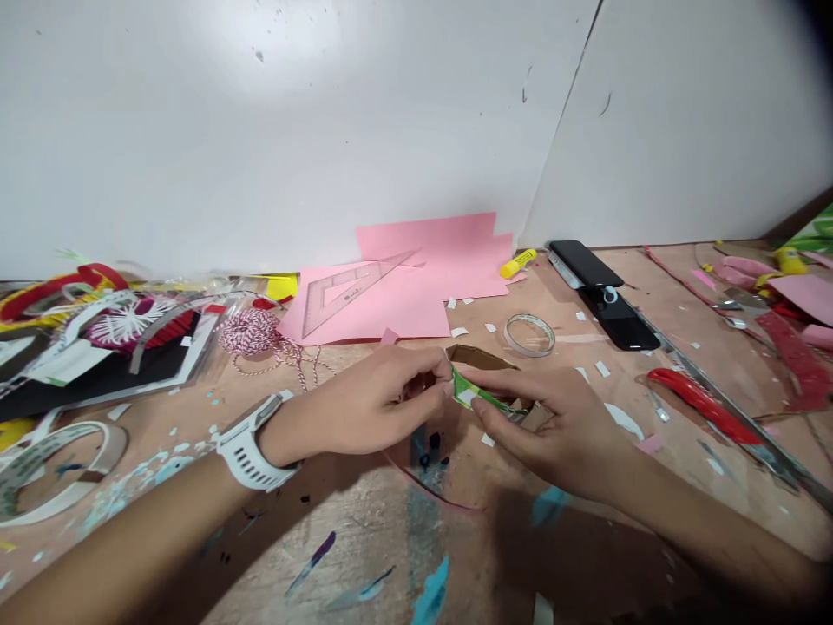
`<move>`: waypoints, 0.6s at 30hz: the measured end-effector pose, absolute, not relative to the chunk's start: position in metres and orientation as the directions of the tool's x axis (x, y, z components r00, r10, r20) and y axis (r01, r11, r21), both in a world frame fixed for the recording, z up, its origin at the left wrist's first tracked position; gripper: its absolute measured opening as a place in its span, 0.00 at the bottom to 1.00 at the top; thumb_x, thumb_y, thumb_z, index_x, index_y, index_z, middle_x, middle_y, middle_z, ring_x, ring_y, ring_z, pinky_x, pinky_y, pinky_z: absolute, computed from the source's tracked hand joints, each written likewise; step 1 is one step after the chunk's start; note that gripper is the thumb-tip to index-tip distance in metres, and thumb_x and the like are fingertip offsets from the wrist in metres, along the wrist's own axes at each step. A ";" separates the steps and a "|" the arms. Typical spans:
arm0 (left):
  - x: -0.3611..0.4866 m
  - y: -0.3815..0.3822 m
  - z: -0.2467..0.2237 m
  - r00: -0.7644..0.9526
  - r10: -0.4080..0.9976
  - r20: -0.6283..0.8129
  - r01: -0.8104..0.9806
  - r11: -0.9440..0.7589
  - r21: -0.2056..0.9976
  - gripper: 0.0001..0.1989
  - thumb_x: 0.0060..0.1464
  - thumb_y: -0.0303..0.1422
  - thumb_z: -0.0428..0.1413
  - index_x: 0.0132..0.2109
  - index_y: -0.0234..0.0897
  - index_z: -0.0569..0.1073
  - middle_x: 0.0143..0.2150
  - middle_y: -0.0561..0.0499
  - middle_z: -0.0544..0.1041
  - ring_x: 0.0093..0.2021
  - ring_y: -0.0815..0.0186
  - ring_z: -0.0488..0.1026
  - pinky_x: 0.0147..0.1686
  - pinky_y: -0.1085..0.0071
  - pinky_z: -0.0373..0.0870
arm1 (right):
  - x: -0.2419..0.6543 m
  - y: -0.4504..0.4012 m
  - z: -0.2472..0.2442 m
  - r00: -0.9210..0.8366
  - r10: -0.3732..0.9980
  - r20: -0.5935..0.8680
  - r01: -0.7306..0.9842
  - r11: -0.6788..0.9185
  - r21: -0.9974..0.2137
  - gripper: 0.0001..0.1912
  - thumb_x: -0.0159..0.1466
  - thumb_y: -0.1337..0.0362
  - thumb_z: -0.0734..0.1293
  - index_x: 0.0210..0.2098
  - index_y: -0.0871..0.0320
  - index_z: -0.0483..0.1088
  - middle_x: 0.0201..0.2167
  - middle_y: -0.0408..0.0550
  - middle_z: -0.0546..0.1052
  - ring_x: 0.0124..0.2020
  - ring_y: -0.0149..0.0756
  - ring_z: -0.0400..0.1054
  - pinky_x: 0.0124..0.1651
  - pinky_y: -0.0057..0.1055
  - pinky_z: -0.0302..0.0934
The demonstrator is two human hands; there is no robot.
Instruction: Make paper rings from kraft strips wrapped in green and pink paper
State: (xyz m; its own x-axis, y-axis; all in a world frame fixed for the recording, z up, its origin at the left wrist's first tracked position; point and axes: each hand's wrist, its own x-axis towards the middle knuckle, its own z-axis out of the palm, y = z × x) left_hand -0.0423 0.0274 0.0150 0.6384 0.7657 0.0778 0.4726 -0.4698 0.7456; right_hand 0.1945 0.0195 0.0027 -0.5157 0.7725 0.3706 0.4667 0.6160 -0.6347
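At the left edge of the table (364, 538) lies a wide tape roll (58, 473), with a heap of cut paper crafts (130, 325) behind it. Next come a hank of red-and-white twine (253, 334) and, toward the back edge, a pink paper sheet (403, 278) with a clear set square (351, 291) on it. Near the table's middle, our left hand (351, 404), a white wristwatch (247, 447) on its wrist, closes its fingers (423, 373) on a green paper strip (472, 391). Our right hand (553, 425) grips the same strip and a brown cardboard piece (482, 356) in its fingers (521, 386). Farther right are a narrow tape roll (529, 335), a yellow glue stick (519, 263) and a black phone (618, 317). Near the right edge, a red-handled tool (703, 404) lies beside a steel ruler (768, 443).
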 end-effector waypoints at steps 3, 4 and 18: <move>-0.046 0.030 0.014 0.632 0.772 0.072 0.434 -0.429 0.792 0.08 0.67 0.32 0.50 0.40 0.36 0.72 0.31 0.55 0.73 0.29 0.71 0.68 0.30 0.74 0.65 | 0.198 0.023 0.009 -0.530 0.795 0.296 0.405 0.543 -0.736 0.18 0.64 0.70 0.69 0.51 0.47 0.80 0.37 0.38 0.85 0.34 0.31 0.78 0.36 0.26 0.69; -0.047 0.031 0.014 0.625 0.777 0.072 0.422 -0.413 0.807 0.08 0.67 0.33 0.50 0.39 0.36 0.72 0.30 0.55 0.72 0.29 0.71 0.68 0.29 0.75 0.65 | 0.200 0.024 0.009 -0.523 0.801 0.290 0.391 0.528 -0.754 0.18 0.64 0.70 0.69 0.50 0.47 0.81 0.37 0.39 0.85 0.34 0.32 0.78 0.36 0.26 0.70; -0.073 0.046 0.020 0.489 0.869 0.082 0.074 -0.135 0.988 0.08 0.53 0.30 0.54 0.26 0.37 0.69 0.21 0.53 0.71 0.23 0.69 0.68 0.25 0.71 0.64 | 0.222 0.041 -0.001 -0.491 0.862 0.123 -0.018 0.131 -0.991 0.05 0.62 0.61 0.74 0.37 0.54 0.81 0.30 0.46 0.82 0.29 0.36 0.76 0.31 0.29 0.70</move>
State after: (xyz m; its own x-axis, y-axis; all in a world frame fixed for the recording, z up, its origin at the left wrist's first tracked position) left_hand -0.0734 0.0461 0.0199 0.4886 0.8687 0.0818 0.0740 -0.1347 0.9881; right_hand 0.2221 0.0412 -0.0014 -0.4908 0.8625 0.1234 -0.0184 0.1313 -0.9912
